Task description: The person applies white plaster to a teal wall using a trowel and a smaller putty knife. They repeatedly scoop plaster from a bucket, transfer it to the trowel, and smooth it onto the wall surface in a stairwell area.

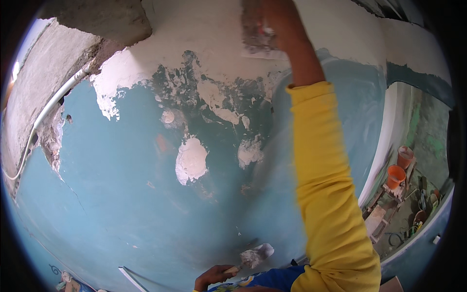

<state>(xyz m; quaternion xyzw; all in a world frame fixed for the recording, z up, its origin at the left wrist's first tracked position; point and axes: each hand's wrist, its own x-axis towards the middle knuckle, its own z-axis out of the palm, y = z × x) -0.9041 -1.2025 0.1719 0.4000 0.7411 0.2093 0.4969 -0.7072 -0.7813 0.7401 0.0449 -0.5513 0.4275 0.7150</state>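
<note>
High on the wall, my right hand (280, 23) is closed on a flat plastering trowel (253, 36), its blade smeared with plaster and lying against the pale plaster coat (194, 29). Motion blurs the hand a little, and the handle is mostly hidden. Low in front of my body, my left hand (214, 276) grips the handle of a small hand trowel (257, 255) carrying some plaster on its blade. Between the hands spreads the blue-green wall (131, 170), with a round white plaster patch (192, 160) and a smaller patch (250, 151).
A white pipe (61, 92) runs along broken masonry at the upper left. Through the opening on the right, orange buckets (396, 176) rest on a wooden stand, with clutter on the floor beside it. A pale strip (131, 278) leans at the lower left.
</note>
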